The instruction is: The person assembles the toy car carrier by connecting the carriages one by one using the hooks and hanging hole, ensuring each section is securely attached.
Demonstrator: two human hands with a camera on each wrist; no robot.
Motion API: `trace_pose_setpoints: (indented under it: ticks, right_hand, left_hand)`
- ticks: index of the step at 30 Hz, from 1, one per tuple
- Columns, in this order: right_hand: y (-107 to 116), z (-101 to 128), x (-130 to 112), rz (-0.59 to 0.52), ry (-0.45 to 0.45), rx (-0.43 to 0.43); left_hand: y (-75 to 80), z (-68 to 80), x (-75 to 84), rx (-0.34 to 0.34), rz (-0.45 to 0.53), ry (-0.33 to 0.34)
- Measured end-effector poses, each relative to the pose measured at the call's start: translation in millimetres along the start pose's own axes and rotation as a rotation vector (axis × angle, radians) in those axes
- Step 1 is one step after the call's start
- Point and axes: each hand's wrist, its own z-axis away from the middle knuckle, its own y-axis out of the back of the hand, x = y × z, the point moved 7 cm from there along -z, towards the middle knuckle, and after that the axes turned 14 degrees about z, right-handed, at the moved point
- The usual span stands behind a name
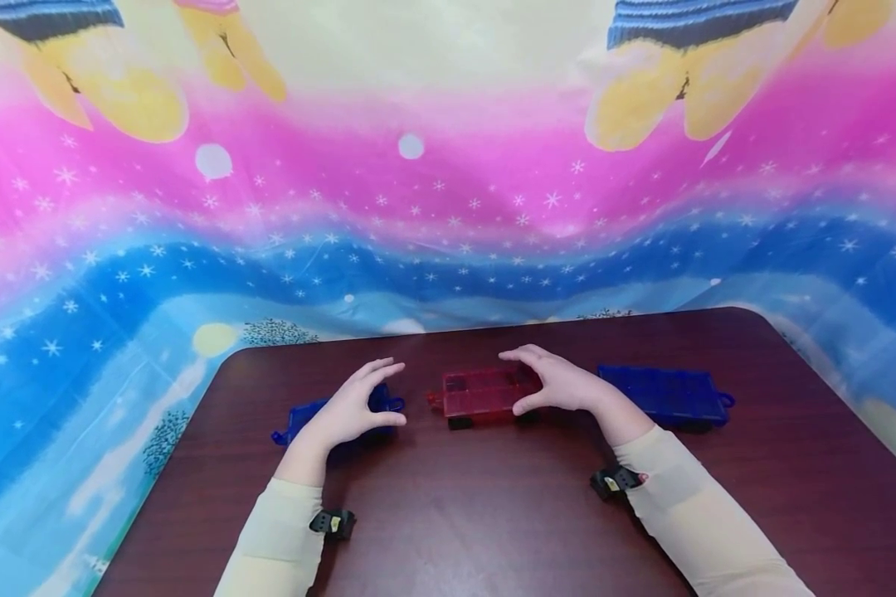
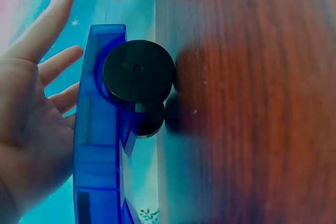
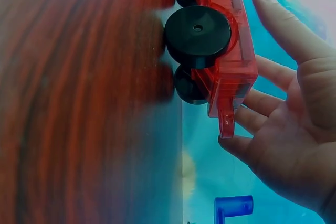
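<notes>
A translucent red toy wagon [image 1: 485, 394] with black wheels stands in the middle of the table. My right hand [image 1: 563, 385] is spread over its right end, thumb apart from the fingers. In the right wrist view its fingers lie behind the red wagon [image 3: 231, 51]; whether they touch it I cannot tell. At the left, my left hand [image 1: 353, 408] spreads over a translucent blue toy wagon [image 1: 302, 418] with a hooked end, partly hiding it. The left wrist view shows that blue wagon [image 2: 100, 145] in front of the palm, with the thumb standing away from it.
Another blue toy wagon [image 1: 664, 394] with a ring on its right end stands behind the right wrist. The dark wooden table [image 1: 463, 514] ends at a back edge against a colourful snowflake-patterned cloth [image 1: 448, 224]. Each wrist carries a small black camera.
</notes>
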Motion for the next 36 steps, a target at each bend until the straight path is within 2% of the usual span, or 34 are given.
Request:
trace_pose_setpoints:
  ticks: [8,17,30,36]
  right_hand:
    - [-4,1,6,0.034,0.008,-0.026]
    - [-3,2,5,0.028,0.02,-0.036]
    - [-3,2,5,0.026,0.016,-0.044]
    - [-3,2,5,0.021,0.016,-0.049]
  left_hand:
    - [-3.4,3.0,-6.7,-0.095,-0.036,0.029]
    - [-6.0,3.9,-11.1,-0.147,-0.045,0.03]
    - [-6.4,2.8,-11.7,-0.142,-0.056,0.031]
    - [-4.2,2.4,-9.5,-0.119,-0.057,0.035]
